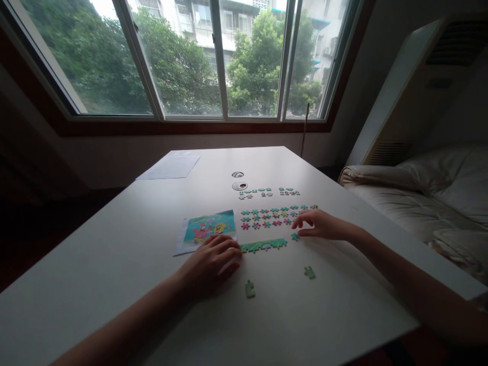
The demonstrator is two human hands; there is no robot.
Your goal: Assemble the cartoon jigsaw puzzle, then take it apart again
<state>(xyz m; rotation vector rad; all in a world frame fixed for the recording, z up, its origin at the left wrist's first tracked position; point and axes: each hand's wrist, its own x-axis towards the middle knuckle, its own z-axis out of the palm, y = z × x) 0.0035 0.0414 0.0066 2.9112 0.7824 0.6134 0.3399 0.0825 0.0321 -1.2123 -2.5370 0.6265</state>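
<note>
My left hand [217,258] lies palm down with its fingers loosely spread, over the lower right corner of a cartoon picture sheet [204,229]. Its fingertips are at the left end of a joined strip of puzzle pieces [267,245]. My right hand [324,224] hovers low with thumb and fingers apart. Just under its thumb lies a loose teal puzzle piece [295,237]; whether they touch I cannot tell. Beyond the strip, rows of loose puzzle pieces [266,217] lie face up. Nearer me are two green pieces, a left one [250,289] and a right one [309,272].
Further rows of pieces [263,193] lie farther back on the white table [114,244]. Two small round items, one nearer [240,186] and one farther [237,174], are behind them. White paper [171,165] sits at the far left. A sofa [412,198] stands to the right.
</note>
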